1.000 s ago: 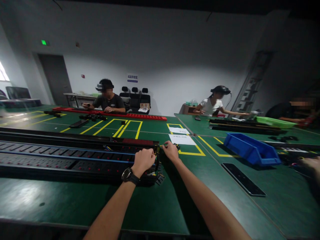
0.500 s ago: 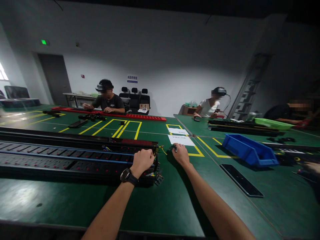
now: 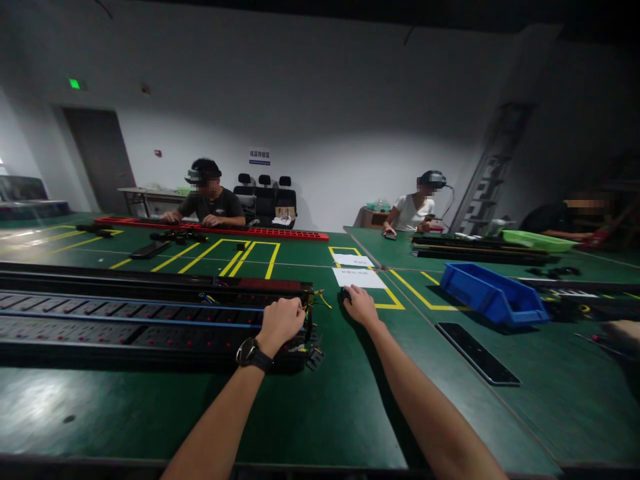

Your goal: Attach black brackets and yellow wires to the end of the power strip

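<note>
Long black power strips (image 3: 125, 333) with rows of sockets and small red dots lie side by side at the left, a blue stripe along them. My left hand (image 3: 281, 323), wearing a watch, is closed over their right end; what its fingers hold is hidden. Thin yellow and coloured wires (image 3: 323, 298) stick out beside it. A small black end piece (image 3: 315, 358) hangs at the near corner. To the right, my right hand (image 3: 361, 307) is low over the table, fingers curled on a small black part (image 3: 345, 293) whose kind I cannot make out.
White paper sheets (image 3: 359, 278) lie beyond my right hand. Farther right are a blue bin (image 3: 493, 293) and a dark phone-like slab (image 3: 477, 353). A red perforated strip (image 3: 285, 233) lies before one person (image 3: 215, 203); another person (image 3: 415, 210) sits farther right. Yellow tape marks the green table (image 3: 320, 420).
The whole view has shifted slightly. Both hands stay in nearly the same places, the left at the strips' end and the right on the small black part.
</note>
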Available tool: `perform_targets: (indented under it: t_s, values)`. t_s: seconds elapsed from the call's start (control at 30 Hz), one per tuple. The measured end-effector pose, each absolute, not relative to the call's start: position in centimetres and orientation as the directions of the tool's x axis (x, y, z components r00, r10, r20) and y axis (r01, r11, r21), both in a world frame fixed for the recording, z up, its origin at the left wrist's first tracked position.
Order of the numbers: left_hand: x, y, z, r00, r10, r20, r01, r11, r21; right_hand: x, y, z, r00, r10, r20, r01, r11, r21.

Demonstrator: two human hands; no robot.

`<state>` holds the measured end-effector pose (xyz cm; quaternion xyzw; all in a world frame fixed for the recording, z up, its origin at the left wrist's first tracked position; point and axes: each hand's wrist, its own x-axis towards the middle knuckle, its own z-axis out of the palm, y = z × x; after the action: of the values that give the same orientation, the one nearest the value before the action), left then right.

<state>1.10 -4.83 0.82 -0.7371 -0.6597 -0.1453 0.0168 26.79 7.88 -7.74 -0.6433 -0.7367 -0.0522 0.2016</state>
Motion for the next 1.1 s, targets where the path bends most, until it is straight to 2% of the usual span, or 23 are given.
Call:
perform_targets:
  t_s: [0.1, 0.27, 0.4, 0.63, 0.83, 1.1]
  values:
    - [1.1, -4.8, 0.8, 0.093, 0.967, 0.239, 0.977, -0.135, 0.166, 26.7, 7.6, -7.8, -0.086, 0.949, 0.303, 0.973, 0.146, -0.181]
    - [1.1, -4.8, 0.9, 0.096, 0.968, 0.233, 0.977, -0.136, 0.163, 26.3, 7.0, -7.6, -0.036, 0.956, 0.290, 0.981, 0.090, -0.175]
    - [1.2, -5.1, 1.1, 0.096, 0.971, 0.218, 0.978, -0.132, 0.159, 26.2, 7.2, -7.4, -0.010, 0.962, 0.272, 0.973, 0.072, -0.220]
    - [1.3, -5.2, 1.3, 0.096, 0.974, 0.203, 0.979, -0.130, 0.156, 26.4, 7.1, -7.0, 0.023, 0.940, 0.339, 0.971, 0.060, -0.232]
    - [1.3, -5.1, 1.1, 0.088, 0.975, 0.203, 0.981, -0.120, 0.151, 24.2, 7.4, -7.5, 0.059, 0.931, 0.361, 0.867, 0.131, -0.481]
    - [1.4, -5.0, 1.0, 0.078, 0.973, 0.219, 0.983, -0.112, 0.145, 21.3, 8.4, -7.8, 0.085, 0.927, 0.365, 0.858, 0.119, -0.501]
